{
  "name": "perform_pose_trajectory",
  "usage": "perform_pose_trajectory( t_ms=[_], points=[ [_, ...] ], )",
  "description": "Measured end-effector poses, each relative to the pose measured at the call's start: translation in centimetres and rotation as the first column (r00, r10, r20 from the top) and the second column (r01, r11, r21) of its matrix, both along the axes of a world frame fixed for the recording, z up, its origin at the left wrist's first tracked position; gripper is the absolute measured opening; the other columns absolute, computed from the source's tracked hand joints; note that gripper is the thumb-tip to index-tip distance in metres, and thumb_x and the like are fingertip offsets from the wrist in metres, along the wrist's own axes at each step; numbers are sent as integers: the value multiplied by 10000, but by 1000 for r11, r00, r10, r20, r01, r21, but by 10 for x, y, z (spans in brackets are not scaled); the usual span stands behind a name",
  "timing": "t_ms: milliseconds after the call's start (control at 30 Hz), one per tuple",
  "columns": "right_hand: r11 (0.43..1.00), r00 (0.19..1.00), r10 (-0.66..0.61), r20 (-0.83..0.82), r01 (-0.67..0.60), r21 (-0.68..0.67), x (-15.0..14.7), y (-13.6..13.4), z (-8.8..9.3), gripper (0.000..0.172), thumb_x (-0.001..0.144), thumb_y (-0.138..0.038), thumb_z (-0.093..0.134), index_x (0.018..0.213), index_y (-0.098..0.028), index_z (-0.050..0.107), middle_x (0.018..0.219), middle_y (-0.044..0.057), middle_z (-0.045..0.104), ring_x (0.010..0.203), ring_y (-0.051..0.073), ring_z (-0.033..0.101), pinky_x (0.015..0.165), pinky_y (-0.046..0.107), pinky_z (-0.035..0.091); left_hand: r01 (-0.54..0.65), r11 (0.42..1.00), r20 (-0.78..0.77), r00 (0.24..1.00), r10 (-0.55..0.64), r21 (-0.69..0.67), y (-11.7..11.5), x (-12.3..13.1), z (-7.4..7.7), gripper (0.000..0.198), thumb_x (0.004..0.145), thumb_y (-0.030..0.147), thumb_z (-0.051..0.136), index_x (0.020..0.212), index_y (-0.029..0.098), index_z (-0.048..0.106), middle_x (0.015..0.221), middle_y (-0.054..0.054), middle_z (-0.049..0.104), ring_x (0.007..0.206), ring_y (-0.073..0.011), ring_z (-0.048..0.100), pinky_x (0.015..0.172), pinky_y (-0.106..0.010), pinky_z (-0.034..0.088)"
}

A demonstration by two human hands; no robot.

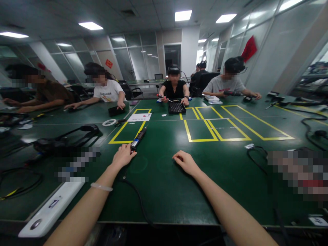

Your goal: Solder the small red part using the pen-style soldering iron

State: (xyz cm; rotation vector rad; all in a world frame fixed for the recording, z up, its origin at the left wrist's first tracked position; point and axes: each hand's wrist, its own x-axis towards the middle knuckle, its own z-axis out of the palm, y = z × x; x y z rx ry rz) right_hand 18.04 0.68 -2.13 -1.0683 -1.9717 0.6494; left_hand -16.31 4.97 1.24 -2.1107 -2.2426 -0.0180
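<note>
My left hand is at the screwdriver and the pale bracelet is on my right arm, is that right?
Not quite: the pale bracelet is on your left arm, not the right one, as the head view shows. Your left hand is indeed at the screwdriver.

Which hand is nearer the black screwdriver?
Left. The left hand is at the near end of the black screwdriver, seemingly touching it; the right hand is apart from it, off to its right.

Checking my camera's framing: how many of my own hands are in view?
2: left hand at the near end of the screwdriver, right hand over the green table.
</note>
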Motion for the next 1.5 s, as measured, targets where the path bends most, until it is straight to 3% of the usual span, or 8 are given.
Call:
perform_pose_trajectory(
  t_ms=[300, 433, 667, 1033, 1233, 1300, 1400, 1500],
  points=[
    [1000, 1000, 6, 7, -6, 2, 0, 1, -2, 133, 863, -192, 536, 865, -184, 669, 795, 19, 608, 696, 126, 555, 638, 237, 413, -106, 994, 6, 994, 106, 0, 8, -43, 0, 603, 828, 520, 404, 1328, 186, 379, 1269, -165, 453, 1113, -327, 477, 847, -412, 427],
    [1000, 1000, 10, 11, -10, -3, -1, 0, 1, 132, 858, -185, 536, 855, -180, 668, 794, 21, 610, 701, 130, 558, 641, 239, 418, -104, 985, -13, 994, 106, 140, 1, -42, 1, 573, 819, 489, 459, 1316, 213, 389, 1294, -146, 424, 1101, -324, 475, 822, -403, 438],
    [1000, 1000, 17, 1, -17, -1, -2, 1, 0, 130, 858, -193, 537, 852, -180, 666, 799, 26, 613, 710, 135, 562, 654, 248, 427, -35, 963, -67, 996, 54, 266, -21, -25, 5, 288, 873, 400, 423, 1039, 178, 503, 1120, -110, 503, 984, -239, 536, 781, -312, 442],
    [1000, 1000, 15, 10, -15, -9, -2, 0, 0, 137, 861, -185, 529, 856, -178, 666, 814, 29, 616, 709, 135, 567, 650, 246, 426, -113, 963, -98, 985, 140, 243, -19, -14, 17, 378, 925, 368, 282, 1020, 117, 547, 988, -156, 599, 874, -287, 595, 746, -378, 434],
    [1000, 1000, 21, 7, -21, -15, -1, -1, 2, 138, 864, -189, 527, 865, -177, 664, 822, 30, 616, 717, 135, 563, 663, 249, 428, 12, 960, 138, 989, -53, 280, -25, 52, 38, 336, 924, 418, 311, 1010, 192, 545, 945, -91, 640, 889, -244, 606, 770, -340, 429],
    [1000, 1000, 20, -6, -20, -13, -1, -1, 3, 136, 864, -194, 526, 878, -178, 660, 820, 28, 617, 712, 135, 560, 662, 250, 426, 109, 978, 366, 916, -168, 175, -28, 84, 40, 328, 920, 448, 325, 981, 218, 549, 853, -41, 653, 799, -195, 618, 721, -296, 433],
    [999, 998, 28, -52, -30, -24, -2, -2, 3, 144, 864, -207, 524, 925, -178, 651, 824, 26, 623, 722, 137, 562, 667, 251, 427, 325, 936, 655, 679, -332, 137, -32, 126, 31, 329, 914, 447, 344, 941, 206, 567, 769, -9, 635, 721, -143, 599, 685, -253, 428],
    [994, 989, 59, -136, -71, -81, -3, -3, 3, 185, 867, -226, 519, 1012, -174, 620, 817, 18, 623, 702, 127, 555, 642, 236, 428, 427, 896, 816, 470, -337, 124, -35, 151, 13, 361, 903, 440, 367, 1011, 170, 582, 720, 0, 584, 656, -120, 548, 633, -239, 421]
  ],
)
